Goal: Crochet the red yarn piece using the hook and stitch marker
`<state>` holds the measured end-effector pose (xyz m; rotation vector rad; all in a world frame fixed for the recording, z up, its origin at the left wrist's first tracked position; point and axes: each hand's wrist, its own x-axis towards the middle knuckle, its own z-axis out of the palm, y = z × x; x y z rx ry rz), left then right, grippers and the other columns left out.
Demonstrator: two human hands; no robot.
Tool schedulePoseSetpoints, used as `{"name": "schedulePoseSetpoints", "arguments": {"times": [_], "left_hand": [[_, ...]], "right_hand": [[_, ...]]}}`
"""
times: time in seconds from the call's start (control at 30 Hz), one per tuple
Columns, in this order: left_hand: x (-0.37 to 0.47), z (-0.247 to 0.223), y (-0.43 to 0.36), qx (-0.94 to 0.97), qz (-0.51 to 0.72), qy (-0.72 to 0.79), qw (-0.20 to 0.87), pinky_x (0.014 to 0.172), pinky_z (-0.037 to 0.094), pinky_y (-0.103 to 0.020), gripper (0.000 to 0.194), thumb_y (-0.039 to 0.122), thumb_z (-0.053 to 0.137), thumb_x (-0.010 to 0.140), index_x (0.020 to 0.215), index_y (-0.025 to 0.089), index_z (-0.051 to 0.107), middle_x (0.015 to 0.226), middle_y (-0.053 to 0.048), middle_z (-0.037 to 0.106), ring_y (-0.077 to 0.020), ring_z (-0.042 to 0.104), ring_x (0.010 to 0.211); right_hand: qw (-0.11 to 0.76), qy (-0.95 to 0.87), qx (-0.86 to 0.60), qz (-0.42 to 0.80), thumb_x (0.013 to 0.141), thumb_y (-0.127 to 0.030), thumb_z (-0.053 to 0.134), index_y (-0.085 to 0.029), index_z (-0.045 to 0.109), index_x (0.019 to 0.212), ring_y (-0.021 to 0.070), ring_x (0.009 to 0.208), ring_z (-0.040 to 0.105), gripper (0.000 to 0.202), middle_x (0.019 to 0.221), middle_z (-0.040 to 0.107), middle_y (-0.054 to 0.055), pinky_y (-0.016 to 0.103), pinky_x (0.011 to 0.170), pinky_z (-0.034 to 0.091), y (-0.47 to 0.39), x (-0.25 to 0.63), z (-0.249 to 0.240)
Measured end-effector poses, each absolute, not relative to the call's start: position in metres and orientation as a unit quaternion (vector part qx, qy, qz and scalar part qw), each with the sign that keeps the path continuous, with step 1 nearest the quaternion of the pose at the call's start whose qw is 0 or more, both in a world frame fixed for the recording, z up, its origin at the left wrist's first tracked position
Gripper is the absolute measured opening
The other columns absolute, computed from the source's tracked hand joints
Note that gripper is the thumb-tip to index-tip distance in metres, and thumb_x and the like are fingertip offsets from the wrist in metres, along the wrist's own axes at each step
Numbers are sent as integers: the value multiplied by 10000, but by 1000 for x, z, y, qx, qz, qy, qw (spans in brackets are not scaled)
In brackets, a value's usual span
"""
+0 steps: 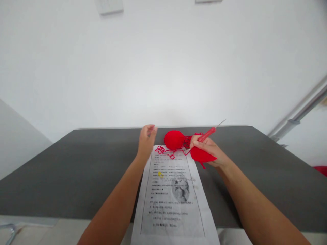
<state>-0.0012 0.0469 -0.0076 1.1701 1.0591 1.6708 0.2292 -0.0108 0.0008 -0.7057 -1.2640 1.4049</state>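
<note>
My right hand (204,146) is closed round a red-handled crochet hook (207,134), its thin metal shaft pointing up and right. Under the same hand a red crocheted piece (202,155) is held, with a short strand hanging below it. My left hand (148,133) is raised at the paper's upper left, fingers curled and fingertips close together; whether a strand lies between them is too small to tell. Between the hands sits a round red piece (174,140). Loose red yarn (166,151) trails over the top of the printed sheet (163,211).
A dark grey table (63,173) stands against a white wall. The sheet hangs over the table's front edge and bears a small yellow mark and a dark picture. A grey metal pole (308,109) slants at the right, and something red (321,169) shows at the right border.
</note>
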Motion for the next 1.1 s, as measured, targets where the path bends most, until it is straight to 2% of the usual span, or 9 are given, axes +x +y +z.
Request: {"name": "schedulePoseSetpoints", "arguments": {"times": [0.13,0.23,0.43,0.57,0.63,0.73,0.9,0.97,1.1], "left_hand": [[54,-18,4,496,564,309,583,786,537,-334,395,554,707,838,953,177,715,934,-72,721,-211,668,857],[65,-21,-6,457,536,269,657,776,539,-312,514,685,683,798,899,182,703,887,-61,708,-198,662,843],[32,6,10,374,513,243,733,526,454,-227,442,602,603,893,967,178,699,894,-74,681,-143,587,685],[14,21,11,343,476,184,789,322,209,-204,500,637,544,900,1060,199,724,931,-116,699,-140,482,582],[13,22,9,355,489,170,778,339,307,-204,497,631,576,886,1057,191,731,952,-112,703,-147,519,616],[24,15,7,374,538,200,729,683,575,-272,398,537,651,893,977,159,737,984,-86,705,-169,642,827],[43,3,3,368,448,251,776,696,541,-252,494,626,661,864,933,142,729,934,-89,709,-168,661,831],[41,4,3,327,455,246,791,606,513,-231,449,592,636,894,931,152,721,891,-70,690,-143,628,727],[25,14,5,284,469,211,809,341,251,-175,401,500,513,975,957,151,710,806,-77,637,-102,483,544]], "right_hand": [[502,-542,-299,604,706,-521,871,-177,705,659,115,510,520,384,601,632,-6,233,498,395,-13,210,-5],[501,-539,-295,610,710,-525,866,-184,698,666,122,541,537,382,622,635,-7,240,529,413,-14,204,-9],[528,-521,-288,606,730,-536,848,-208,665,719,129,558,522,375,663,613,-12,253,545,424,-16,198,-7],[540,-515,-286,601,734,-504,858,-206,618,726,96,517,424,382,634,526,-48,223,504,360,-18,192,-8],[539,-514,-287,602,727,-510,862,-202,602,710,90,506,400,403,614,503,-55,219,493,342,-18,190,-10],[542,-509,-290,602,718,-539,858,-209,585,712,93,494,407,428,607,512,-54,223,487,346,-19,189,-10],[549,-509,-292,595,748,-533,837,-224,572,731,111,505,466,408,614,547,-44,242,513,394,-18,194,-9],[548,-515,-293,590,741,-542,838,-225,580,750,124,544,507,409,656,582,-31,250,539,415,-17,195,-10],[534,-542,-298,576,776,-553,806,-220,585,759,107,504,428,400,614,533,-53,234,496,347,-18,191,-14]]}}
